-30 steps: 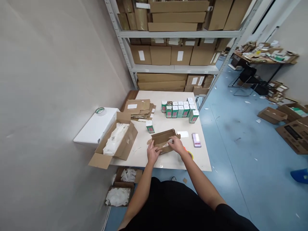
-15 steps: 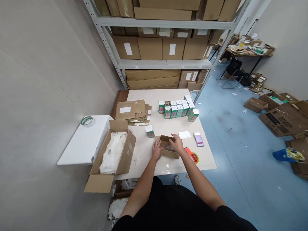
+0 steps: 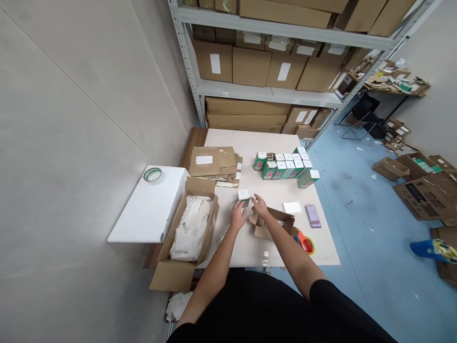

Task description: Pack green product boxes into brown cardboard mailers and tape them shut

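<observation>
A small green-and-white box (image 3: 243, 194) stands on the table in front of my hands. My left hand (image 3: 237, 216) has its fingers closed on the near left part of this box, hiding some of its front. Beside the box's right face is my right hand (image 3: 260, 206), fingers apart; whether the fingertips touch it I cannot tell. Under my right forearm lies an open brown carton (image 3: 263, 232), flaps up, with something pale inside that is partly hidden.
Several green-and-white boxes (image 3: 288, 167) stand in rows at the back right. Flattened cartons (image 3: 207, 163) are stacked at the back left. A large carton (image 3: 209, 233) holds white packets. To the right are a white card (image 3: 292, 207), a purple pack (image 3: 313, 216) and an orange tape dispenser (image 3: 304, 241).
Both hands have left the open carton and moved to the small green-and-white box. The carton now sits turned under my right forearm. The whole view has shifted and tilted.
</observation>
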